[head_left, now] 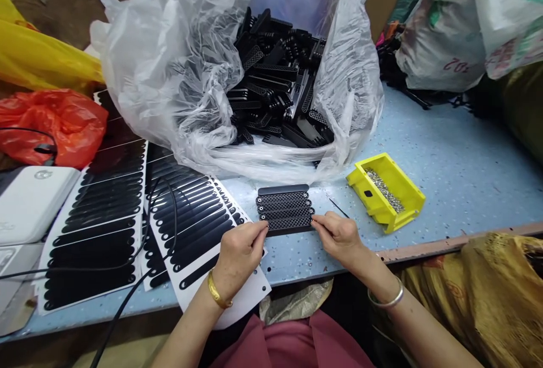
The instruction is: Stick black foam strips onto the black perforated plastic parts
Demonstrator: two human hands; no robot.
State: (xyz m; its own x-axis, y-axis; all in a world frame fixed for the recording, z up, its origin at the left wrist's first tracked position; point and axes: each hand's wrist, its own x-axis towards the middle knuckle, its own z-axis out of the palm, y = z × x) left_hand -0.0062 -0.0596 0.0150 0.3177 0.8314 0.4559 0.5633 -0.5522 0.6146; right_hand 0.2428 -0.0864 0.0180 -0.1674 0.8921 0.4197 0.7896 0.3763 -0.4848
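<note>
Several black mesh-patterned plastic strips (285, 210) lie side by side in a short row on the blue table (458, 170). My left hand (240, 255) pinches the left end of the nearest strip, fingers closed on it. At that strip's right end, my right hand (339, 237) pinches it the same way. A gold bangle sits on my left wrist and a silver one on my right. Just under my left hand lies a white sheet of black oblong stickers (199, 226).
A big clear plastic bag (169, 74) full of black plastic parts (275, 85) stands behind the row. A yellow bin (386, 190) with small metal pieces sits to the right. More sticker sheets (102, 226), a white device (29, 204), a black cable, red and yellow bags lie left.
</note>
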